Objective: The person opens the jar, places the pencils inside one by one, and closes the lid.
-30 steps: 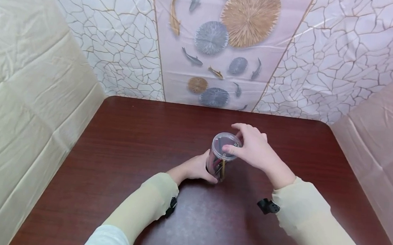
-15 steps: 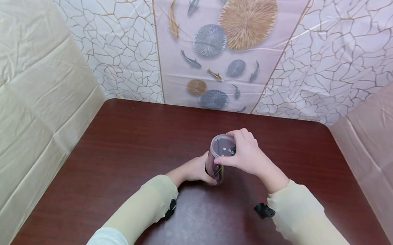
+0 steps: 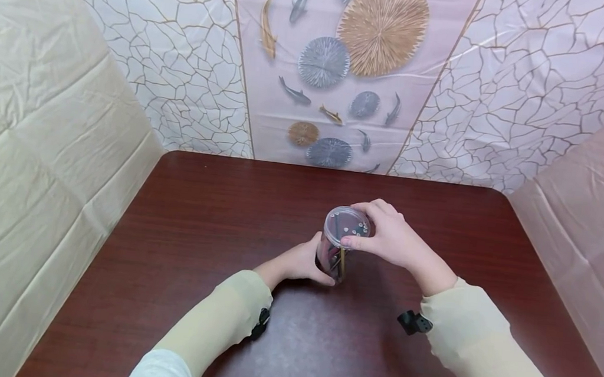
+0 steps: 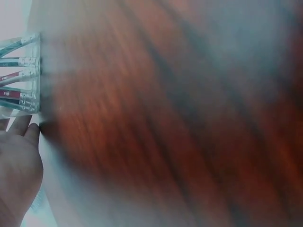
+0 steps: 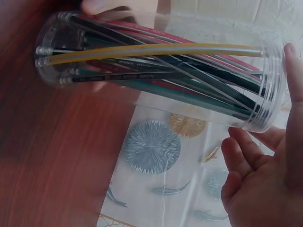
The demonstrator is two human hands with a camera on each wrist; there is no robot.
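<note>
A clear cylindrical jar (image 3: pixel 331 253) stands upright on the brown table, full of pencils. The pencils (image 5: pixel 156 51), yellow, red, green and dark, show through its wall in the right wrist view. My left hand (image 3: pixel 303 261) grips the jar low on its side, with the thumb near the base. Over the top, my right hand (image 3: pixel 393 238) holds the round transparent lid (image 3: pixel 343 221) by its rim, thumb at the near edge and fingers at the far edge. In the left wrist view the jar's bottom end (image 4: pixel 20 78) appears at the left edge.
The dark brown table (image 3: pixel 215 205) has a glossy surface. A patterned sheet (image 3: pixel 322 66) with fish and discs hangs behind it, and a plain beige sheet (image 3: pixel 57 122) hangs at the left. Black wrist cameras (image 3: pixel 415 323) sit on both cuffs.
My right hand has come down onto the lid's rim, moved a little left, then slightly back right. My left hand has kept its hold on the jar, which stays in place.
</note>
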